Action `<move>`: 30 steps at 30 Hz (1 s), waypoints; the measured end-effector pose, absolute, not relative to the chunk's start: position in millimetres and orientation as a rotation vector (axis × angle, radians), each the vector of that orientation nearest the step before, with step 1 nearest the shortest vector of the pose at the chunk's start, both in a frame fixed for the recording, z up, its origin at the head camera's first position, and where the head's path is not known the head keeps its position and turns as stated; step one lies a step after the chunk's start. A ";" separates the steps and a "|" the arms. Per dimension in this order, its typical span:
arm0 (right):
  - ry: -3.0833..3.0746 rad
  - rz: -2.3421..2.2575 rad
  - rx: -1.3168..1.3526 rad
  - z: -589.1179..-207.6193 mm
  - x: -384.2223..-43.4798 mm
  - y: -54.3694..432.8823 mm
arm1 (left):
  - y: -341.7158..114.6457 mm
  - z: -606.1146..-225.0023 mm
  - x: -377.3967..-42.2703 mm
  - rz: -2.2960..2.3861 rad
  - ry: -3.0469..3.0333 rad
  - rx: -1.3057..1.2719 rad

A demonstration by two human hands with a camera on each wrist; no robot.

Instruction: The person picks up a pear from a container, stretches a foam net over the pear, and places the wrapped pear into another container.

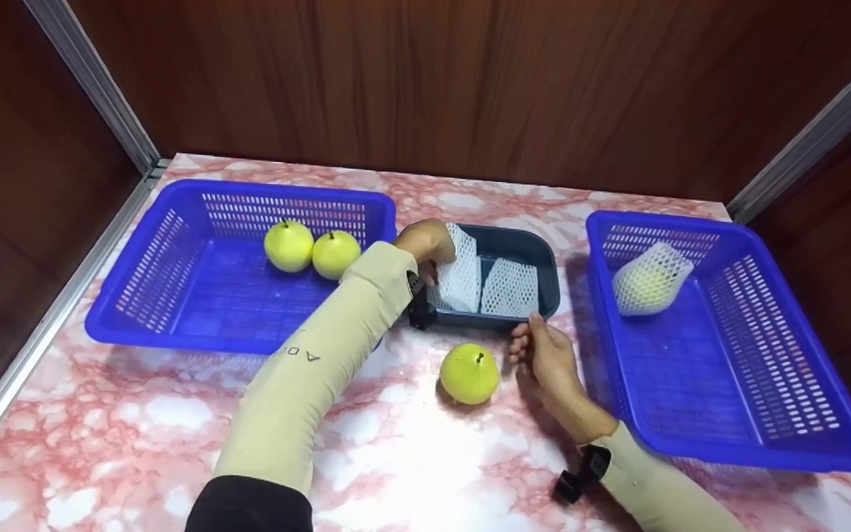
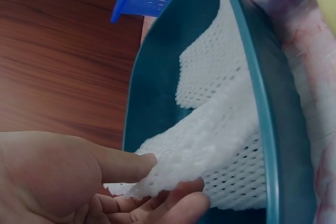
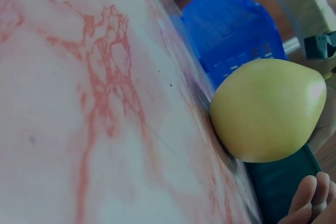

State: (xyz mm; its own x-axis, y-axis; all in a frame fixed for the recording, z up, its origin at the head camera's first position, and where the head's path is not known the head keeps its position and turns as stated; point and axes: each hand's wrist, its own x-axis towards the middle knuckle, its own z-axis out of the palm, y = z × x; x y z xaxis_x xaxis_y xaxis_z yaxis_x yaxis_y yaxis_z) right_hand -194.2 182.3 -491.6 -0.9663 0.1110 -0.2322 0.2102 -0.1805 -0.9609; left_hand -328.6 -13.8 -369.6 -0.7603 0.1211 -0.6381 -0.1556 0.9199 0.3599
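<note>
My left hand reaches into a dark teal plastic bin and pinches a white foam net sleeve between thumb and fingers. More white foam netting lies in the bin. At the bin's front right corner is my right hand, its thumb over the rim and its curled fingers against the outer wall. A yellow-green pear sits on the table in front of the bin, just left of the right hand. That pear looms large in the right wrist view, beside the right fingers.
Two bare pears sit in the blue basket on the left. Another blue basket on the right holds a pear in a foam net. Wood-look panels stand behind the marbled table.
</note>
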 end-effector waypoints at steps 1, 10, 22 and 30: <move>1.961 -2.335 0.385 -491.3 -194.2 182.4 | -15.2 -370.2 -327.8 0.586 2.391 -0.043; 1.894 -2.359 0.411 -489.5 -193.9 183.4 | -30.3 -358.6 -318.0 1.065 2.336 -0.056; 1.805 -2.358 0.428 -484.6 -184.1 183.6 | -39.9 -340.7 -300.0 1.263 2.288 0.069; 1.921 -2.362 0.197 -471.8 -168.2 172.5 | -46.1 -337.3 -281.7 1.305 2.282 0.210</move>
